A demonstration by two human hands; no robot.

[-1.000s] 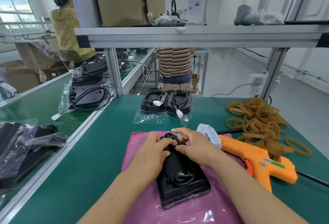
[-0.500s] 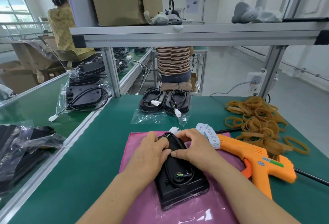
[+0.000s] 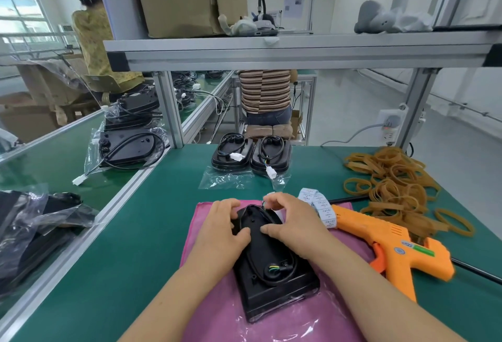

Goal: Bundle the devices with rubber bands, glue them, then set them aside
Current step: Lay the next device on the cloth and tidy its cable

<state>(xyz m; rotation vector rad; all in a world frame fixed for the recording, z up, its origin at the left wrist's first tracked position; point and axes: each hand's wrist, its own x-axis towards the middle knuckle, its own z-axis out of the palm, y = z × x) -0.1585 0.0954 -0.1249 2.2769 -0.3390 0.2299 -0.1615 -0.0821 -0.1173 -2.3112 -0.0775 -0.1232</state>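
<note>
Device point(image 3: 279, 297), black, on pink cloth point(image 3: 214, 303): left hand point(image 3: 221, 233) grips its far edge, steadying it; right hand point(image 3: 289, 219) pinches the cable point(image 3: 271, 284), probably to coil it.

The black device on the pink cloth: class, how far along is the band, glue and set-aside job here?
Seemingly done: two devices lie at the far edge of the bench. In hand: the left hand grips the device on the pink cloth; the right hand pinches its cable; no band shows on it. Left: a band from the rubber bands, glue from the idle glue gun, setting aside.
</note>
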